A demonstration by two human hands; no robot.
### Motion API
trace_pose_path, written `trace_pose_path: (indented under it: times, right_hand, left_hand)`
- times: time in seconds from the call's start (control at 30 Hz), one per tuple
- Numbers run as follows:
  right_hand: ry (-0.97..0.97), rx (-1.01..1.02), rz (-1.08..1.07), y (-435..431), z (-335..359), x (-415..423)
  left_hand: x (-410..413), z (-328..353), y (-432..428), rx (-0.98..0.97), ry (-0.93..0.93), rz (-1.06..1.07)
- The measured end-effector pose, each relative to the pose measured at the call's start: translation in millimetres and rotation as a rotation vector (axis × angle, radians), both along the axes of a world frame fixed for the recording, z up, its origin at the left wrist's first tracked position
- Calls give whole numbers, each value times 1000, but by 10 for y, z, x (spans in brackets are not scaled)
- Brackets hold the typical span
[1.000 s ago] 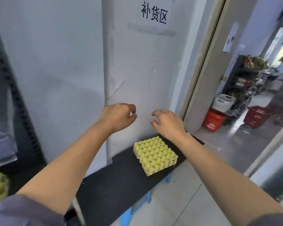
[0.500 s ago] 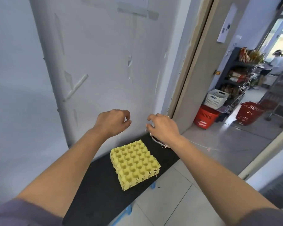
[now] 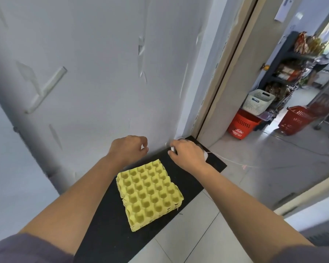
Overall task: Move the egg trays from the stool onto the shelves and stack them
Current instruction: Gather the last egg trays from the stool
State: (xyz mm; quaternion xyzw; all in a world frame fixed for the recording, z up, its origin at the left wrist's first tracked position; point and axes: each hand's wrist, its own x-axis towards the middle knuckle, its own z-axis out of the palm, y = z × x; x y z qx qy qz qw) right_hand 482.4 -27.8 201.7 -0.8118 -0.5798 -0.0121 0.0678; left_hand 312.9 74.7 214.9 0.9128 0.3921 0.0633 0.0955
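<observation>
**Trays on stool, both hands above, empty**

Stack of yellow moulded-pulp egg trays (image 3: 149, 194) lies flat on black stool top (image 3: 106, 234), corner toward wall, near-square, no clear long axis. Left hand (image 3: 128, 149) and right hand (image 3: 188, 153) above far edge, fingers loosely curled, gripping nothing.

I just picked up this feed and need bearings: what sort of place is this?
Probably a grocery shop's back room. Red shopping baskets and stocked goods shelves show through the doorway, and yellow egg trays sit stacked on a black stool.
</observation>
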Motion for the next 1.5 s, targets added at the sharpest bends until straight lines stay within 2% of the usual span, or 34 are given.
trace_pose_path:
  times: [0.23,0.5,0.8,0.93,1.07,1.13,1.23,1.33,1.4,1.5]
  right_hand:
    - [66,-134,-41,260,-481,279]
    - [181,-237,-89,350,-1404,580]
    - [230,-301,-117,469,-2632,937]
    - [286,-354,-158,495,-3192,1045]
    - [458,-408,-321,497,-3630,1013]
    - [477,-421,-374,499,-3757,991]
    - [412,-422,-423,525,-3817,1014]
    - [511,-461,-529,566,-3844,1067]
    - [579,-426,-554,561,-3868,1102]
    - [556,-340,-576,549,-3866,1129]
  left_hand:
    - [274,-574,237,-121,15,33]
    - [451,-1545,250,-277,86,41]
    - [745,-2814,226,-298,139,79]
    - [671,-3455,211,-349,146,238]
    - [531,-3918,168,-436,163,476]
    - [480,-4061,144,-517,131,516]
    - [450,-4142,113,-570,-23,541]
    - [455,-4143,127,-681,-180,717]
    - [466,-4147,156,-788,-237,846]
    - [465,-4173,186,-845,-277,905]
